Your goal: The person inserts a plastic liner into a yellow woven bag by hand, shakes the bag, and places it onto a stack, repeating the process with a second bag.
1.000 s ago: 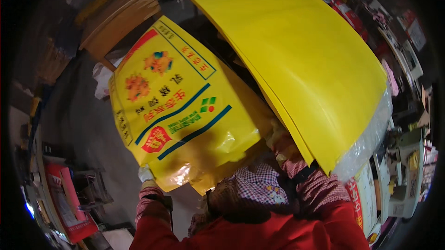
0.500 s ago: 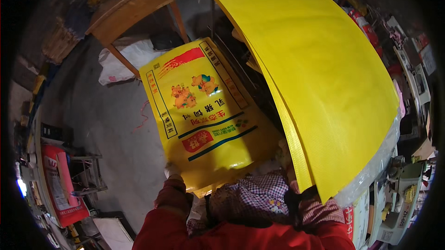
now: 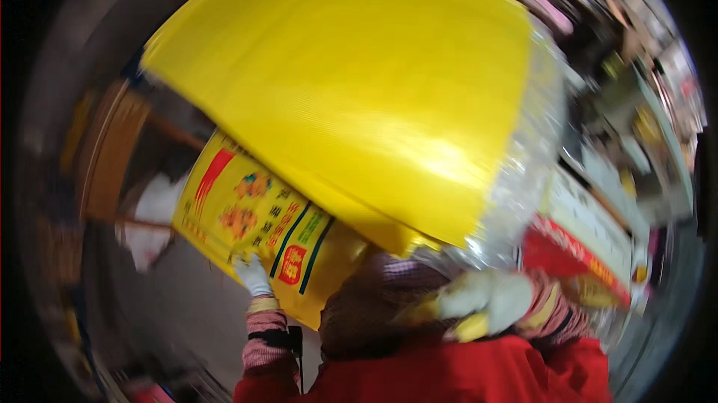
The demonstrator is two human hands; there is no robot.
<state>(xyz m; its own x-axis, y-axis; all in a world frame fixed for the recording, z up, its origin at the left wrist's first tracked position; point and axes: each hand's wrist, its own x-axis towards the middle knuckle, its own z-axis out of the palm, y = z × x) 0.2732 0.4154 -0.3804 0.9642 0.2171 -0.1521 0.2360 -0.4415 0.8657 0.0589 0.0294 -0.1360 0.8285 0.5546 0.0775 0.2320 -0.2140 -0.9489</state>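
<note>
Clearly, the stack of yellow sheets [image 3: 359,89] dominates the top and centre of the frame, slanting down to the right; best to leave it undisturbed, since smooth sheets like these would probably slide if knocked. The printed yellow bag [image 3: 254,208] lies left of centre, lower down, its upper right side hidden by the stack's edge. Drawing it along its own flat plane, rather than lifting, should spare both it and the sheets a crease. Clear plastic [image 3: 527,152] shows along the stack's right end and could snag a sleeve, so pass well below it. At lower right, the gloved right hand [image 3: 482,302] is blurred, but its fingers look loosely spread with nothing in them; it would help most by steadying the bag's near end. Smallest, the gloved left hand [image 3: 253,274] rests on the bag's lower left edge; whether it pinches there I cannot tell. A flat, even hold suits such slick material.
</note>
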